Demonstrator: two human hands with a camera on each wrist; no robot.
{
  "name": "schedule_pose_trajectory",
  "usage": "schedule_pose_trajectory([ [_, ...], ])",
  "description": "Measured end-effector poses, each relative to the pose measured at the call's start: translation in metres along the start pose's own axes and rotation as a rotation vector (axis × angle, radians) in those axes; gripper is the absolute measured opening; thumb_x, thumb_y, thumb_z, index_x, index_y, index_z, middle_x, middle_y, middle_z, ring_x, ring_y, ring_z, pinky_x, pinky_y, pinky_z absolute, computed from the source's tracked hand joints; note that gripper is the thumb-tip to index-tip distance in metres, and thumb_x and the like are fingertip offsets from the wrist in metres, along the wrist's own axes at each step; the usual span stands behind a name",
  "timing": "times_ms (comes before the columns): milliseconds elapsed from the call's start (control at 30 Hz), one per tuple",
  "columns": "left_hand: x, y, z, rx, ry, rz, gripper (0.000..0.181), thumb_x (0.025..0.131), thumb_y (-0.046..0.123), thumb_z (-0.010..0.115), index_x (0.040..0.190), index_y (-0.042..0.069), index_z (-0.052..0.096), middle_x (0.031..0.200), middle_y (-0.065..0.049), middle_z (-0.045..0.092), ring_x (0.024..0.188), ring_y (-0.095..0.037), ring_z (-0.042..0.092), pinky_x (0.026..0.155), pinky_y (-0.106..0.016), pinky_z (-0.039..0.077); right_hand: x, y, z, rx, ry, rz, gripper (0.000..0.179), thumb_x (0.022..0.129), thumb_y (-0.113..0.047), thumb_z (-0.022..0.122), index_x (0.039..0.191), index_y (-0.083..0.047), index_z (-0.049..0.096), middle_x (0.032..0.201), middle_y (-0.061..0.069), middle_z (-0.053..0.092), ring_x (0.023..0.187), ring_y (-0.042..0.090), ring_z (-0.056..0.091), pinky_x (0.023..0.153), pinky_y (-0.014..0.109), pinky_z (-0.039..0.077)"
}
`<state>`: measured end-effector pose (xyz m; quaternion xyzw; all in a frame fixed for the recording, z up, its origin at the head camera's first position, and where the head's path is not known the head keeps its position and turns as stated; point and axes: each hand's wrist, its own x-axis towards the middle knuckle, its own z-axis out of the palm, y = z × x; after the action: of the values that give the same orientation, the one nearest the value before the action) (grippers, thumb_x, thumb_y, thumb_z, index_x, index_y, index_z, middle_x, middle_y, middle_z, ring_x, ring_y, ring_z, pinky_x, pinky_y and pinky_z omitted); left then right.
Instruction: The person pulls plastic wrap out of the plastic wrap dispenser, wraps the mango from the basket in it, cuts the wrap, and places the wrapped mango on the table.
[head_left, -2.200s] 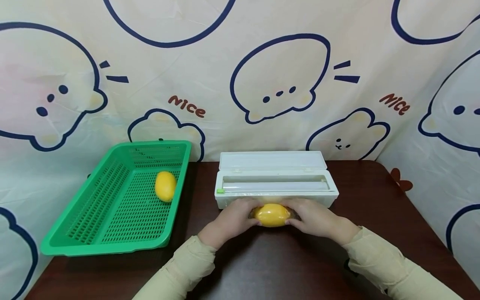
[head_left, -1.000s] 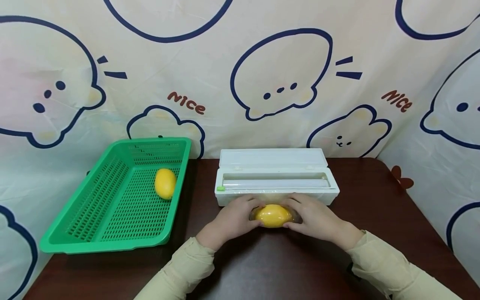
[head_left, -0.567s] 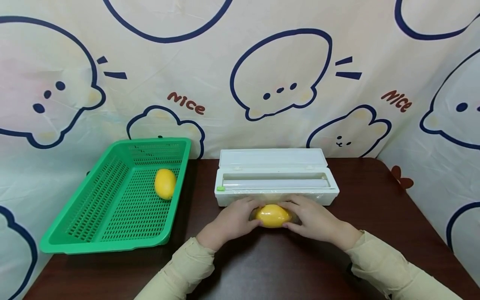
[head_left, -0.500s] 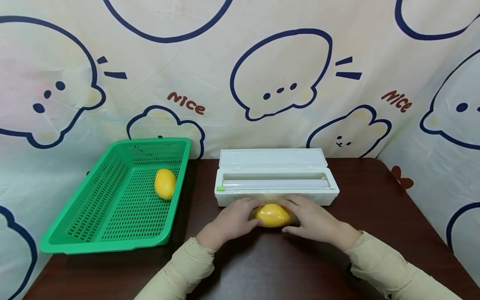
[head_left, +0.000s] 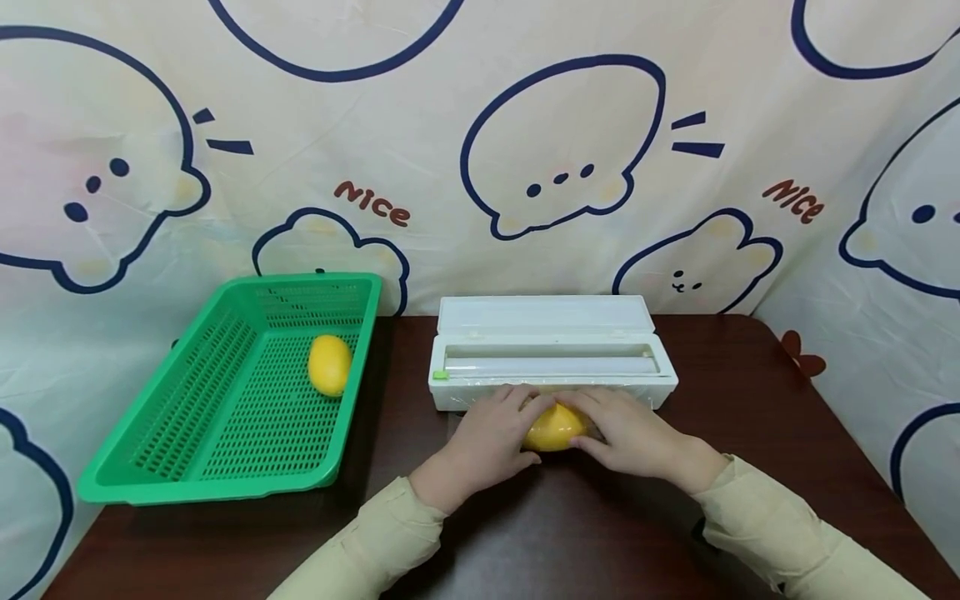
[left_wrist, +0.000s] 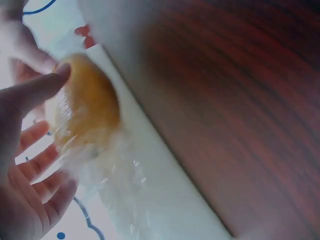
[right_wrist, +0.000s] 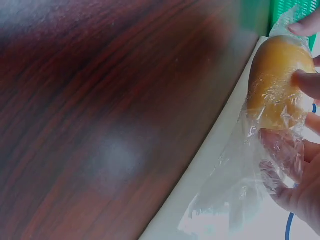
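A lemon (head_left: 553, 428) wrapped in clear plastic film (right_wrist: 235, 165) lies just in front of a white cling-film dispenser (head_left: 555, 392). My right hand (head_left: 633, 435) grips the lemon's right side, thumb in front and fingers behind, partly seen through film in the right wrist view. At its left end is my left hand (head_left: 491, 442), fingers spread and fairly straight over the top of the fruit. Its thumb stands a little off the lemon in the head view, near the loose film. Both hands hide part of the fruit. The film trails toward the dispenser.
A green basket (head_left: 352, 417) stands at the left, holding a second lemon (head_left: 329, 365). The dispenser's lid (head_left: 546, 314) is raised, showing a film roll (head_left: 551, 365); a green slider (head_left: 440, 375) sits at its left end. A patterned cloth hangs behind the dark wooden table (head_left: 570, 533).
My left hand has shifted right and up over the lemon, spreading its fingers and moving its thumb off the fruit. The lemon has moved slightly right. My right hand keeps its place.
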<state>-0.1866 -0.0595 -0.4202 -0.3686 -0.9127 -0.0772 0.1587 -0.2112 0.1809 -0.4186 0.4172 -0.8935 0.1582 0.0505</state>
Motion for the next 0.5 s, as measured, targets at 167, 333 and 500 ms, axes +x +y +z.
schedule_pose_trajectory([
  [167,0.0033,-0.0017,0.0096,0.039,0.012,0.004,0.084,0.069,0.017,0.097,0.139,0.013,0.051,0.121,-0.009,0.058,0.107,-0.025,0.061,0.079,-0.036,0.057,0.0002,0.0011,0.0003,0.037,0.023,-0.014,0.056,0.094,-0.017,0.074,0.146,-0.01,0.052,0.13,0.005,0.064,0.113,0.023,0.062,0.097,0.049,0.05],
  [333,0.0051,-0.0066,0.0113,-0.09,0.014,-0.022,0.077,0.071,0.009,0.094,0.135,0.009,0.051,0.119,-0.01,0.059,0.104,-0.027,0.06,0.084,-0.036,0.055,-0.0003,0.0008,0.0027,-0.016,0.051,-0.004,0.071,0.084,-0.031,0.086,0.144,-0.012,0.053,0.134,0.005,0.057,0.112,0.023,0.059,0.094,0.05,0.051],
  [500,0.0051,-0.0092,0.007,-0.178,0.003,-0.047,0.071,0.074,0.012,0.093,0.132,0.004,0.053,0.124,-0.011,0.06,0.11,-0.026,0.06,0.095,-0.036,0.052,0.0035,0.0006,0.004,-0.137,0.11,-0.059,0.072,0.075,-0.023,0.094,0.134,-0.003,0.057,0.127,0.011,0.059,0.112,0.028,0.059,0.094,0.048,0.052],
])
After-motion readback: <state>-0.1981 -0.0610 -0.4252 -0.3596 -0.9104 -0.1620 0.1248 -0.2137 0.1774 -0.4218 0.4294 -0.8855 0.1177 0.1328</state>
